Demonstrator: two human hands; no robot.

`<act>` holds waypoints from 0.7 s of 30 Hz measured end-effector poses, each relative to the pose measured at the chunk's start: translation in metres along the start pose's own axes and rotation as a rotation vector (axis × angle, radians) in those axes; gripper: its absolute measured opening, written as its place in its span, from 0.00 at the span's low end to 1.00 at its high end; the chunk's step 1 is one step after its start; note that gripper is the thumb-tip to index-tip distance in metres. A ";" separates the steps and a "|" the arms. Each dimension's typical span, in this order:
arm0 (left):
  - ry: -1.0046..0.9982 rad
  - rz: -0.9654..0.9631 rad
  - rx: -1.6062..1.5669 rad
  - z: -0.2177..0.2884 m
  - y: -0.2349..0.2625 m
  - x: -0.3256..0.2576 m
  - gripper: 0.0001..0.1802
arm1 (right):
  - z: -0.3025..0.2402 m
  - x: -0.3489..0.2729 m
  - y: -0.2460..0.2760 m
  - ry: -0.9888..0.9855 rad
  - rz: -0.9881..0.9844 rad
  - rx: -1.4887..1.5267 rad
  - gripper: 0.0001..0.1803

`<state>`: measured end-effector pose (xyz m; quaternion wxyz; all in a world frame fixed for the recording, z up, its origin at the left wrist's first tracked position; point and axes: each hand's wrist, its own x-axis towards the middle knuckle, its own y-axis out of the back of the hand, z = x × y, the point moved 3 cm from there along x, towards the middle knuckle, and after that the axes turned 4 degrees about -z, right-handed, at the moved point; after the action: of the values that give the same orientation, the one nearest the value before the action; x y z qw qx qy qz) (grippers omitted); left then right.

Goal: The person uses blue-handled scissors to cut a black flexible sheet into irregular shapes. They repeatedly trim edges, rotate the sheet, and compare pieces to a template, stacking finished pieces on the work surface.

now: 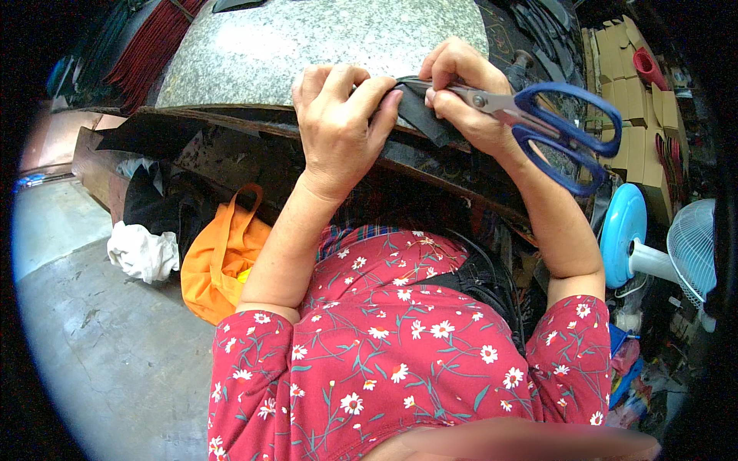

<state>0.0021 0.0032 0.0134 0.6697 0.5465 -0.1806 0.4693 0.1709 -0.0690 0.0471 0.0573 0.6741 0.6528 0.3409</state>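
Note:
Both my hands meet over the near edge of a speckled stone slab [254,65]. A small dark piece of material [425,119], perhaps leather or cloth, is pinched between the thumb and fingers of my left hand [338,111] and hangs over the slab's edge. In my right hand [469,88] lies a pair of scissors [503,107] with blue handles, which stick out to the right past my wrist. Its blades point left, toward the dark piece, partly hidden by my fingers. The right fingertips also touch or nearly touch that piece.
Dark red cords [154,50] lie at the slab's left, dark scraps [538,31] at its right. Below left are an orange bag [219,257] and a white cloth bundle [144,252]. Cardboard boxes [626,92] and a blue-and-white fan [626,234] stand on the right.

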 end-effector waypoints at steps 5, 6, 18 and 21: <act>0.052 0.007 -0.050 -0.002 0.003 -0.001 0.07 | -0.005 0.002 0.001 0.010 -0.042 -0.162 0.08; 0.052 -0.002 -0.064 -0.003 0.004 -0.001 0.07 | -0.005 0.002 0.000 0.001 -0.043 -0.157 0.08; 0.016 -0.014 -0.065 -0.001 0.004 0.000 0.07 | -0.002 0.006 0.001 0.102 -0.084 -0.089 0.03; 0.010 -0.003 -0.073 -0.001 0.004 0.000 0.07 | 0.003 0.002 0.000 -0.114 -0.038 0.289 0.03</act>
<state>-0.0015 0.0039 0.0154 0.6910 0.5195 -0.1933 0.4640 0.1720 -0.0665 0.0453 0.0031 0.6810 0.7034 0.2035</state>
